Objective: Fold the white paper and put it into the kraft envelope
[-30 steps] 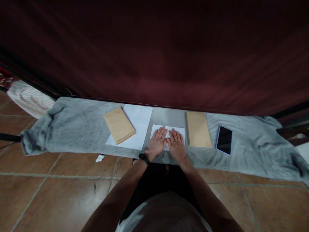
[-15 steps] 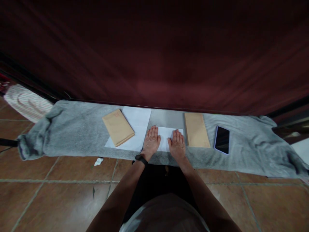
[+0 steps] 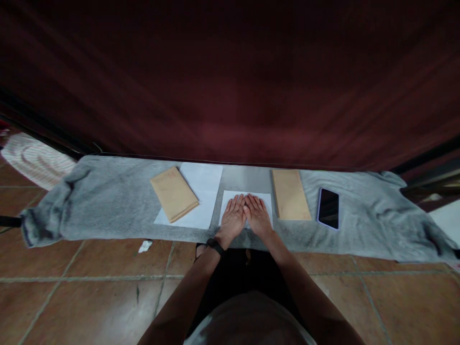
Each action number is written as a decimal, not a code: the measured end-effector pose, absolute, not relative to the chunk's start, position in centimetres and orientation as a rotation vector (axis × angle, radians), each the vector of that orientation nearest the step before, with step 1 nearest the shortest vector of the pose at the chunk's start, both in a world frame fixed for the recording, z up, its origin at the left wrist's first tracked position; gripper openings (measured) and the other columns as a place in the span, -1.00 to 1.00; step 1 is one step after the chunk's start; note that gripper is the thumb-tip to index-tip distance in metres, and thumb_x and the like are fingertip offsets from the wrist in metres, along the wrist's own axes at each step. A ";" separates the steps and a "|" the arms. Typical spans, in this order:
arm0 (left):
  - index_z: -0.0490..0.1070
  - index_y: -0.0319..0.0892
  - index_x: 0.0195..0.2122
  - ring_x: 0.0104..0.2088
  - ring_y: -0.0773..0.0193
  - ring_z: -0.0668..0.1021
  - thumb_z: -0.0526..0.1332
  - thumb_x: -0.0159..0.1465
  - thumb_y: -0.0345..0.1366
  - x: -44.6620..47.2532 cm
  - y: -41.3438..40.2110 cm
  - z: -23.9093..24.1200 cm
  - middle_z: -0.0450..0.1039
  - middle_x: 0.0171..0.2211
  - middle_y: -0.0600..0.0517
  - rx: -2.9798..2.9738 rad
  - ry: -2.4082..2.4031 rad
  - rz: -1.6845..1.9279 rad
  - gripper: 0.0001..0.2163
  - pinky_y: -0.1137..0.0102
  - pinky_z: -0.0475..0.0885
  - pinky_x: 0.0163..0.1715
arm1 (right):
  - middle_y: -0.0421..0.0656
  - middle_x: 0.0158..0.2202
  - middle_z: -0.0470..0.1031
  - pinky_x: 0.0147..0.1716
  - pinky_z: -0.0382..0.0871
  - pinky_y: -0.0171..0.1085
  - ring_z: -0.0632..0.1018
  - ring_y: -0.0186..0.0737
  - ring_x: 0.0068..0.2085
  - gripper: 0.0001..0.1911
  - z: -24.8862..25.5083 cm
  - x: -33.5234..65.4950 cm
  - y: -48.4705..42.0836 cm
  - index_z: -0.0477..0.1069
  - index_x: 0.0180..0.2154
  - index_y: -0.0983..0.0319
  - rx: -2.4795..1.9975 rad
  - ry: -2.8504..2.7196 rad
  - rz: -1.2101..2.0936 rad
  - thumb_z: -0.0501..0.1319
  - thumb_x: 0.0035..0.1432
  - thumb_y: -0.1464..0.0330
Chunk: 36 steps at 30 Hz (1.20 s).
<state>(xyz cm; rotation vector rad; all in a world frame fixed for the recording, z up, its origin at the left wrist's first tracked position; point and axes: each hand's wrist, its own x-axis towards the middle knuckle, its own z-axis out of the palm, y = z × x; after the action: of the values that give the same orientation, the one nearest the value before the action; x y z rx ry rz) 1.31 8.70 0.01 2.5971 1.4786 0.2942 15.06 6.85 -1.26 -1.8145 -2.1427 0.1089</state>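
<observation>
A white sheet of paper (image 3: 227,197), which looks folded, lies on the grey cloth straight before me. My left hand (image 3: 233,218) rests flat on it with the fingers stretched forward. Beside it my right hand (image 3: 257,216) lies flat on the same paper, and the two hands touch near the middle. Parts of the paper are hidden under them. To the left, a stack of brown envelopes (image 3: 174,192) lies at a slant over larger white paper (image 3: 208,184). More brown envelopes (image 3: 291,194) lie just right of my right hand.
A phone (image 3: 328,208) with a pale purple case lies on the grey cloth (image 3: 108,196) at the right. Behind the cloth hangs a dark red curtain (image 3: 230,105). A white scrap (image 3: 145,246) is on the tiled floor (image 3: 100,297).
Both hands have slid inward over the paper, from being apart near its two ends to touching at its middle. The view has shifted slightly.
</observation>
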 end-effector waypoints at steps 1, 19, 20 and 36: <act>0.12 -0.37 0.39 0.45 0.11 0.07 -0.17 0.47 -0.32 1.3 8.6 -0.1 0.08 0.43 -0.13 2.600 1.482 0.289 -0.50 0.11 0.04 0.43 | 0.00 0.40 0.19 0.38 0.00 0.02 0.17 -0.04 0.42 -0.45 -1.3 15.1 7.0 0.21 0.35 0.34 -1.815 -2.149 0.113 -0.19 0.50 0.28; 0.01 -0.38 0.43 0.43 0.03 0.12 -0.06 0.43 -0.29 -1.2 8.0 -1.7 0.06 0.42 -0.24 2.498 1.789 0.479 -0.44 0.06 0.15 0.38 | 0.25 0.38 0.16 0.33 0.11 0.07 0.24 0.10 0.38 -0.35 -3.6 16.7 6.0 0.08 0.38 0.51 -1.999 -1.858 -0.097 -0.09 0.48 0.18; 0.01 -0.39 0.43 0.43 0.02 0.12 -0.06 0.43 -0.29 -1.2 7.7 -1.7 0.06 0.42 -0.26 2.484 1.809 0.489 -0.44 0.04 0.15 0.38 | 0.25 0.38 0.16 0.32 0.12 0.09 0.24 0.11 0.37 -0.35 -3.5 16.7 5.8 0.08 0.38 0.51 -1.998 -1.844 -0.109 -0.10 0.48 0.19; -0.04 -0.34 0.44 0.44 0.10 0.10 -0.05 0.48 -0.29 -2.0 0.9 -0.9 0.10 0.41 -0.22 2.653 1.589 0.485 -0.47 0.09 0.17 0.38 | 0.09 0.40 0.15 0.35 0.11 -0.01 0.24 0.00 0.39 -0.33 -2.4 15.5 -2.3 -0.08 0.44 0.37 -1.833 -2.086 -0.132 -0.05 0.48 0.16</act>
<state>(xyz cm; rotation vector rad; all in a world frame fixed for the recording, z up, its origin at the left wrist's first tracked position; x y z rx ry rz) -2.01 0.95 -0.94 2.6528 1.5885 0.4848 15.50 -2.28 -2.40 -1.8330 -2.0860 -0.1323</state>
